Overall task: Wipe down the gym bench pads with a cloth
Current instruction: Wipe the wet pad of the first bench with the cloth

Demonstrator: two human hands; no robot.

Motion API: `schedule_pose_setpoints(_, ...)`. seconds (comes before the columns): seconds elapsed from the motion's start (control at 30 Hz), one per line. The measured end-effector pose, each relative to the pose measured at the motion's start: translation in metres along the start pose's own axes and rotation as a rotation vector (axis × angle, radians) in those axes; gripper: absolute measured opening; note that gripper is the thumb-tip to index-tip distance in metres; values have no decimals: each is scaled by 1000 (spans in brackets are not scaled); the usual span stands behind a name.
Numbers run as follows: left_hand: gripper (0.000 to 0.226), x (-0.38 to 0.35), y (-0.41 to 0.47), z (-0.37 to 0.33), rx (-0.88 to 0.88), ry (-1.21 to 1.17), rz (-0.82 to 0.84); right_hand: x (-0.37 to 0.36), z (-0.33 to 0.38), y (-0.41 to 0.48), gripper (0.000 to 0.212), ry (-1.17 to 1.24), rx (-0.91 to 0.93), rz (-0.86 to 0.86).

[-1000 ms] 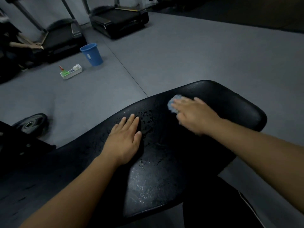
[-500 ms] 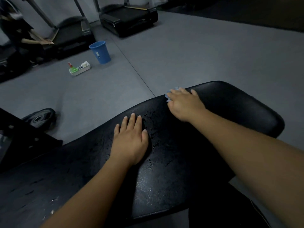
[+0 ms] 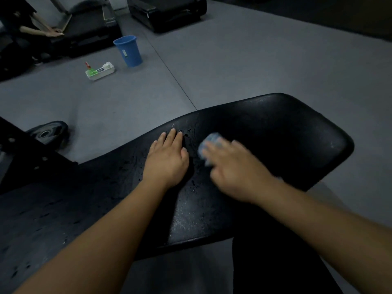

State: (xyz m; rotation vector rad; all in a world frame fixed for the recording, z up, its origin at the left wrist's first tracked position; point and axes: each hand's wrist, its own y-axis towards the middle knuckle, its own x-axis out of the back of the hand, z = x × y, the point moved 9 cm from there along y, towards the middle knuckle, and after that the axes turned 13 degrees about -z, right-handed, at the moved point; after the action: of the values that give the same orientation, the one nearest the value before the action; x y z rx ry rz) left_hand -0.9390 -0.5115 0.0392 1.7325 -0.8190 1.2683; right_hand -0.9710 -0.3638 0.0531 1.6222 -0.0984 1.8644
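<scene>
The pale blue cloth point(image 3: 209, 145) sits bunched on the middle of the black bench pad point(image 3: 275, 128), whose surface is speckled with droplets. The right hand point(image 3: 235, 168) covers most of it (motion blur hides whether the fingers curl round it). Just beside it, the left hand point(image 3: 167, 160) rests flat on the pad, fingers straight, holding nothing. A blue bucket point(image 3: 128, 50) stands on the floor beyond.

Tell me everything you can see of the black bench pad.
The bench pad is black, with a smooth, vinyl-like skin and a rounded far end, lying roughly flat. Droplets and wet streaks glisten across its middle; the far end looks drier. The left hand rests flat on it; beside that, the blurred right hand presses a pale blue cloth onto it.
</scene>
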Motion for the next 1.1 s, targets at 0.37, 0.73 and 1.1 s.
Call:
schedule_pose_setpoints(0.37,57,2,-13,1,-48,-21,42,-3,-24,18,76,-49,-88,46)
schedule_pose_setpoints(0.73,74,3,-22,22,-7,72,27,-41,-58,112,52,-35,-270,13)
schedule_pose_setpoints(1.1,75,5,-22,19,-3,29,12,-42,-77,119,53,-16,-235,57)
